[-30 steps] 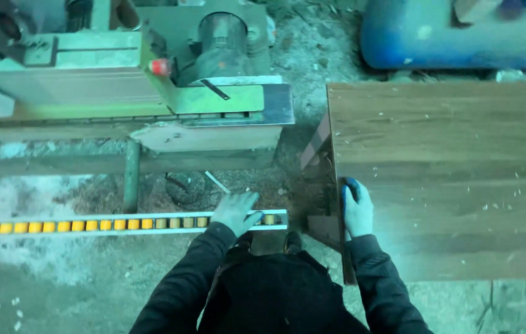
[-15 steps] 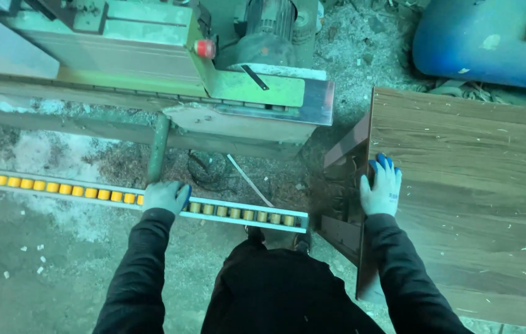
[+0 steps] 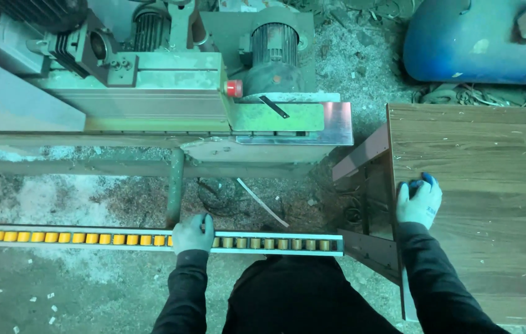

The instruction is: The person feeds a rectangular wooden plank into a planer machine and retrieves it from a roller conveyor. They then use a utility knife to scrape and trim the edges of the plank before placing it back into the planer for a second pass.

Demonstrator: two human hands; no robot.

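Roller rail (image 3: pixel 275 242) sits right under the left hand (image 3: pixel 192 233), a long white track with one row of yellow and pale rollers running away to the left of the person. That gloved left hand lies across the rail from above, fingers curled over its far edge; whether it truly clamps the rail or only rests there, I cannot tell. Over past the rail's right end, the right hand (image 3: pixel 419 201), also gloved with blue fingertips, lies flat with fingers together on the left edge of the wood-grain panel (image 3: pixel 479 204), gripping nothing. One panel on top, and darker boards (image 3: pixel 368 185) stacked on edge just under its left side, between the panel and the rail's end. Beyond the rail stands one green machine (image 3: pixel 170 105), with two ribbed motors (image 3: pixel 274 43) on top and one red button (image 3: pixel 233 88) on its face. One blue tank (image 3: pixel 479 40) lies beyond the panel. Sawdust (image 3: pixel 120 192) covers the floor between rail and machine.
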